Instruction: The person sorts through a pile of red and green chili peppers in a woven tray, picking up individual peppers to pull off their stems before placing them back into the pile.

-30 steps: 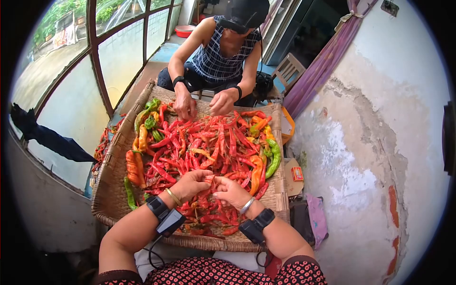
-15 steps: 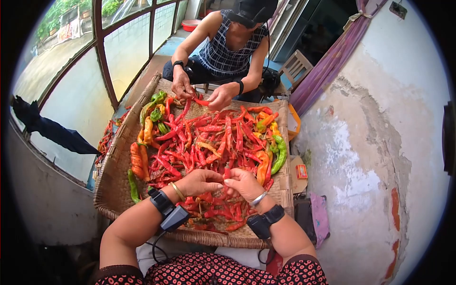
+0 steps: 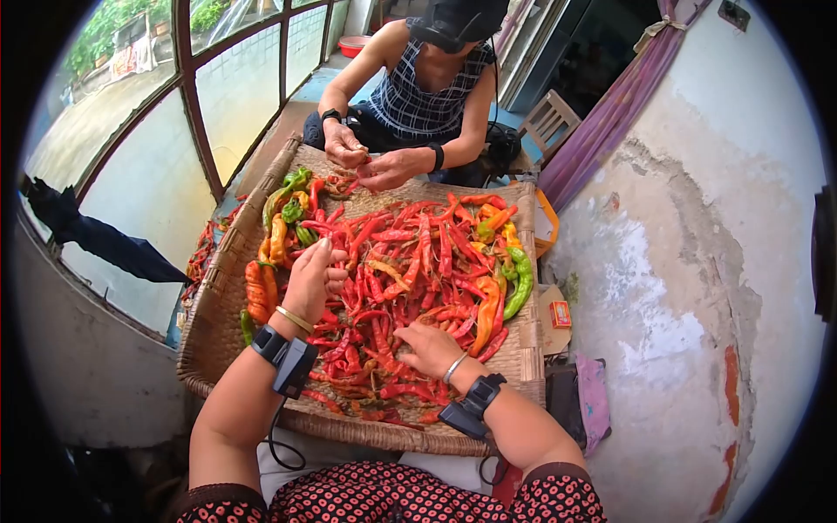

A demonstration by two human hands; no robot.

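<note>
A heap of red chili peppers [image 3: 425,244] covers the middle of a shallow woven tray [image 3: 202,344]. My left hand [image 3: 312,281] is over the left side of the heap, fingers apart and no pepper visible in it. Lower down, my right hand [image 3: 429,350] reaches onto the red chilies, its fingers loosely apart and touching the pile; its fingertips are partly hidden. Orange peppers [image 3: 259,292] and a green pepper [image 3: 520,283] lie along the tray's sides.
Across the tray sits a person in a checked top [image 3: 418,96], both hands [image 3: 370,161] together over its far end. More red peppers [image 3: 207,244] lie outside on the left, near the windows. A folded dark umbrella [image 3: 122,248] hangs there. At right are a small orange box [image 3: 560,314] and a wall [image 3: 654,331].
My hands were together over the heap with a red chili between them. They have parted: the left moved up and left, the right slightly down. The other person's hands have shifted left.
</note>
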